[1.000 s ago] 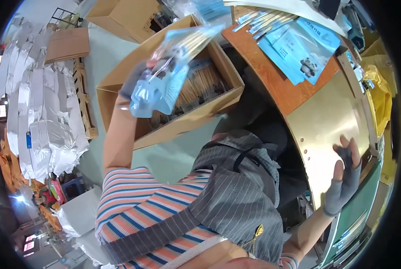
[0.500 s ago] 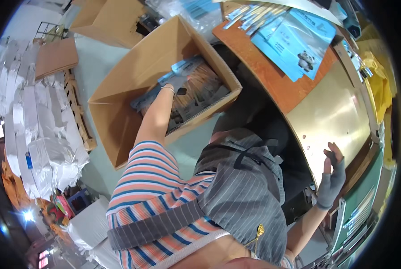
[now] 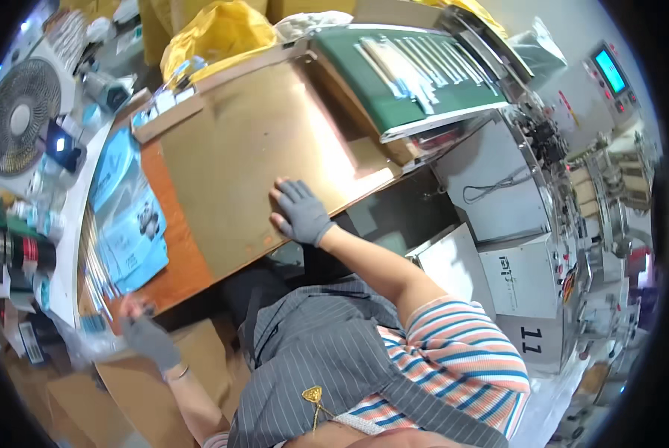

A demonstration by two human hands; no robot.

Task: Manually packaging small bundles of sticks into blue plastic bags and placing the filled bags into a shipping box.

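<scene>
The right hand (image 3: 301, 214), in a grey glove, lies flat and open on the edge of the brass-coloured plate (image 3: 252, 149); it grips nothing, it only presses there. The left hand (image 3: 146, 336), also gloved, reaches low beside the table end, over a cardboard box (image 3: 192, 358). Its fingers seem to close on some thin clear packets (image 3: 95, 328), but the fisheye rim blurs them, so I cannot tell if the grip is really closed.

Blue packets (image 3: 129, 213) lie in a loose pile on the orange table (image 3: 181, 261), near the left hand. A green belt (image 3: 424, 75) with slim white pieces on it stands behind the plate.

The risk I see is mostly on the left side. The body leans between two places that are well apart, and the left hand probably works out of direct sight. If it pulls the packets up in a hurry, it may catch the pile of blue packets and drag some over the table edge into the box. Slippery film inside a glove can also slide out. The right hand on the smooth plate may slip if more weight comes on it.
</scene>
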